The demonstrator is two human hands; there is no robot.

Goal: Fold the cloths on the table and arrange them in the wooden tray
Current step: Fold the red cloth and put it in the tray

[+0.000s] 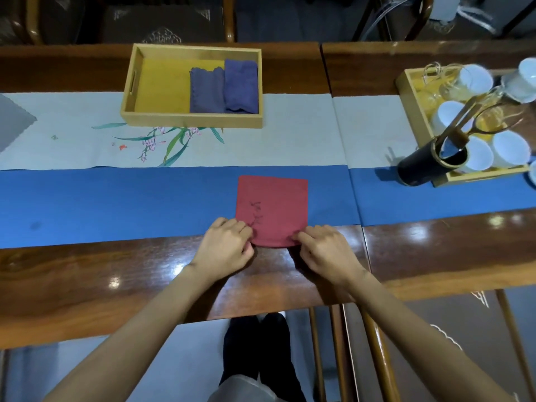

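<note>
1. The left hand [224,246] is curled at the near left corner of the red cloth [272,204], its grip pinched on the edge.
2. The right hand [326,252] is curled likewise at the near right corner, its grip pinched on the cloth.
3. The red cloth is laid flat on the blue runner [116,204], its near edge over the table [87,280].
4. Two folded purple cloths [207,91] are laid side by side in the wooden tray [191,121], well beyond.

Tea room — cups [511,148], painted runner [261,140]
</note>
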